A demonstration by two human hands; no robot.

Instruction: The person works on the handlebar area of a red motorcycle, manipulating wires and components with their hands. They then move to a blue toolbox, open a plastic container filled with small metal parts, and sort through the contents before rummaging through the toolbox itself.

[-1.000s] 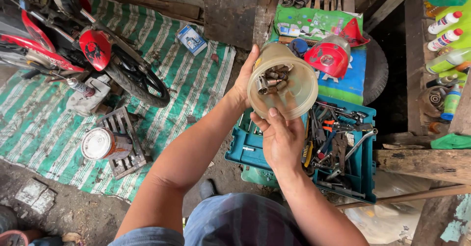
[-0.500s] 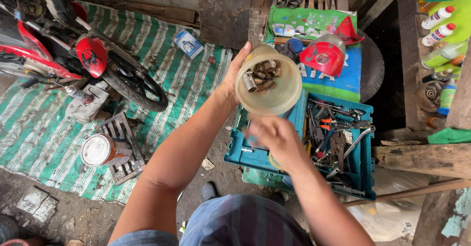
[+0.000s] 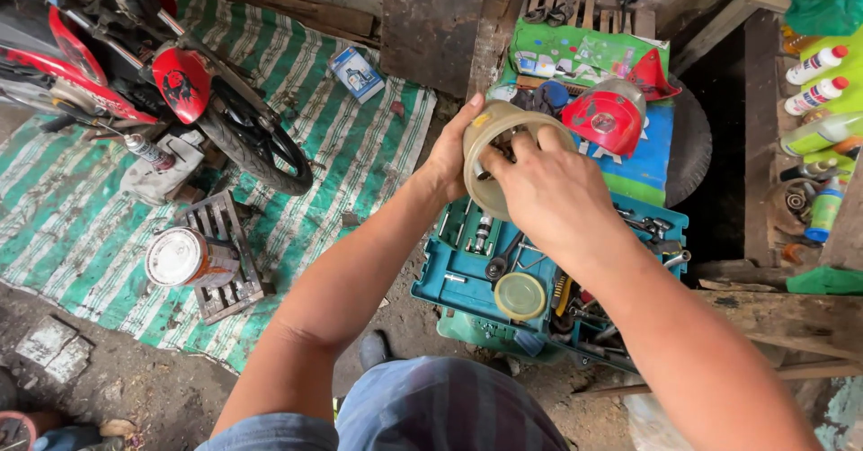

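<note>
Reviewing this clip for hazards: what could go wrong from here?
1. The left hand alone grips the clear plastic jar while the right hand digs inside; a slip could scatter small metal parts.
2. The jar hangs above the open teal tool case; spilled parts might mix with its tools.
3. Fingers may catch on sharp parts inside.

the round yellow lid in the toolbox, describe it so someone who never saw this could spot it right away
Find the open teal toolbox on the ground below the two hands. Near its front edge, among dark metal tools, lies the round yellow lid, flat and alone. It is the only pale, disc-shaped thing in there; the rest is thin, dark and metallic.
</note>
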